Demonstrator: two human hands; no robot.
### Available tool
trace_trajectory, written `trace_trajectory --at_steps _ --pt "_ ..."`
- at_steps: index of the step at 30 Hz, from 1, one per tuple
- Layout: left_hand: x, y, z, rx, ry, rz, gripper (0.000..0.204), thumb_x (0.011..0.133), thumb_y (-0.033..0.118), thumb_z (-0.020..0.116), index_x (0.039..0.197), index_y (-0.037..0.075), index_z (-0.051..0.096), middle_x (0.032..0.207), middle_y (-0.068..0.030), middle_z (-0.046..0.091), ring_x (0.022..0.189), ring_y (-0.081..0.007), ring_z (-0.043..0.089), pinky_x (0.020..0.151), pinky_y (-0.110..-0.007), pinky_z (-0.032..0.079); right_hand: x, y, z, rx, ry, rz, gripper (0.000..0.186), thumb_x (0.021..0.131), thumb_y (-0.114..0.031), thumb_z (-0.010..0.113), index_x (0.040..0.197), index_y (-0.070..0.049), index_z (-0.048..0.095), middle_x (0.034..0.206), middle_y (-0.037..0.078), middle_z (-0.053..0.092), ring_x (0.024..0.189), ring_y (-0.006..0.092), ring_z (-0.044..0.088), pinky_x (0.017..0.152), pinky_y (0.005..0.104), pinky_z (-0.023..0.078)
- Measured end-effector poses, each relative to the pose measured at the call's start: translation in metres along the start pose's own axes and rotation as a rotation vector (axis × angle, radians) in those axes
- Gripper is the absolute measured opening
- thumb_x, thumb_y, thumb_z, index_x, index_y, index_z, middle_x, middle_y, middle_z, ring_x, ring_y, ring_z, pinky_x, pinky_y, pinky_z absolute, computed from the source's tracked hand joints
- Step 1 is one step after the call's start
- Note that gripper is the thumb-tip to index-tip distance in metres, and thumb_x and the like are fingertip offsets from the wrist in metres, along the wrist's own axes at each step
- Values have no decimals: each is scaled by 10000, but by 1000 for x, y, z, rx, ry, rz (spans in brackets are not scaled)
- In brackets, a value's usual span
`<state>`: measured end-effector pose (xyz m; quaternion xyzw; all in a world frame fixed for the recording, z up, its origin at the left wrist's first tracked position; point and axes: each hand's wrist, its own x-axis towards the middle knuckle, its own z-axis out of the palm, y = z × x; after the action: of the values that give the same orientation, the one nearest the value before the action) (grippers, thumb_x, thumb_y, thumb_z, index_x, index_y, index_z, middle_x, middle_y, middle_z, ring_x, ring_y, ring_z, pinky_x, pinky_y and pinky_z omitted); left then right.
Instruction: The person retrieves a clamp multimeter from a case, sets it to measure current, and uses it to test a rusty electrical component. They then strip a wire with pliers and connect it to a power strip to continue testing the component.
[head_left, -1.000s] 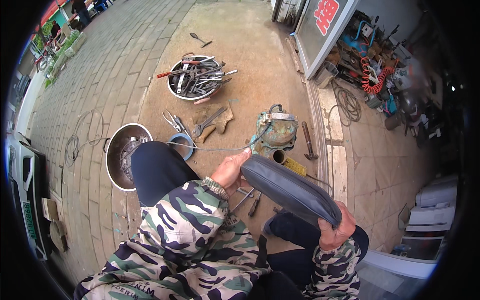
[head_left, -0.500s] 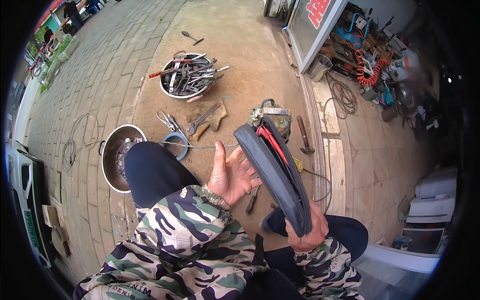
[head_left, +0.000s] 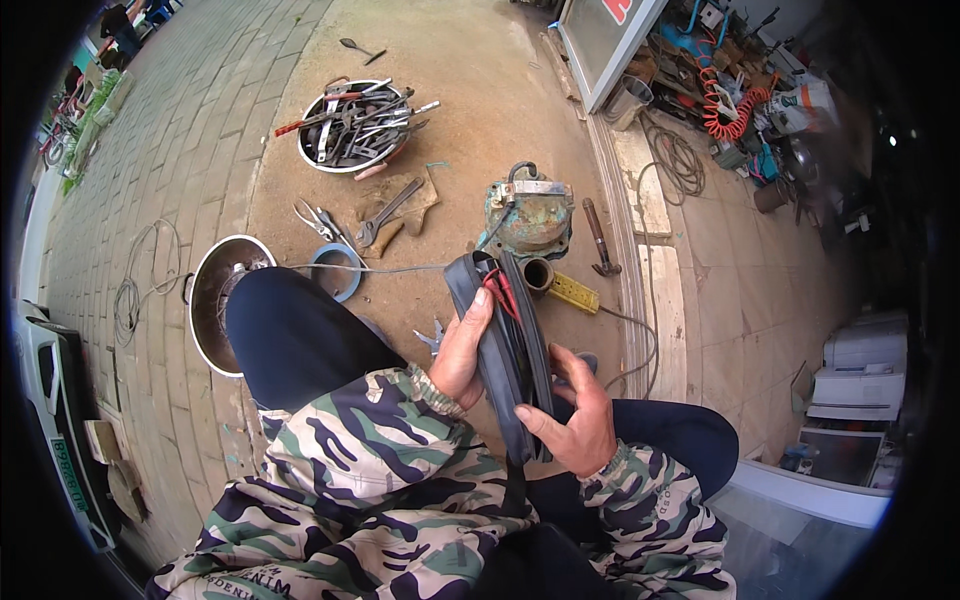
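A black soft zip case (head_left: 497, 362) stands upright on edge between my hands, its mouth gaping. Red leads (head_left: 503, 290) show inside near its far end; what lies deeper is hidden. My left hand (head_left: 460, 352) grips the left side, thumb pressed near the rim by the leads. On the other side my right hand (head_left: 582, 415) holds the case, thumb over the near edge and fingers along the outer wall. Just beyond the case sit a worn green motor-like unit (head_left: 530, 218), a short dark pipe end (head_left: 538, 274) and a yellow power strip (head_left: 574, 293).
A hammer (head_left: 598, 240) lies right of the motor-like unit. Ahead left are a tub of hand tools (head_left: 304, 152), an adjustable wrench (head_left: 390, 212), pliers (head_left: 322, 224) and a blue ring (head_left: 350, 290). A metal pot (head_left: 205, 345) stands by my left knee. A cable crosses the ground.
My left hand, open and empty before, has taken hold of the case. The case came nearer and more upright; my right hand shifted from its near end to its right side.
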<state>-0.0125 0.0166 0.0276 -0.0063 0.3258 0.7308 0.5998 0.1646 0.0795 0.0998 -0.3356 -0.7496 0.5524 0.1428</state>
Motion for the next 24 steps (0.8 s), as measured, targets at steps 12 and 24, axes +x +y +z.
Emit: trace_trajectory --at_steps 12,24 --pt "-8 7 10 -317 -63 -57 721 1040 680 423 1421 84 562 1243 -155 703 1064 -304 722 946 -498 599 12 -5 -40 -966 510 -530 356 804 47 730 1154 18 670 1100 192 666 1022 394 656 853 458 544" --pt "-4 21 15 -405 -191 -49 838 988 774 407 1383 61 599 1205 -186 713 1026 -367 726 898 -534 611 3 5 -23 -400 178 -110 164 910 -134 744 977 1 679 805 130 638 661 287 661 616 406 522"
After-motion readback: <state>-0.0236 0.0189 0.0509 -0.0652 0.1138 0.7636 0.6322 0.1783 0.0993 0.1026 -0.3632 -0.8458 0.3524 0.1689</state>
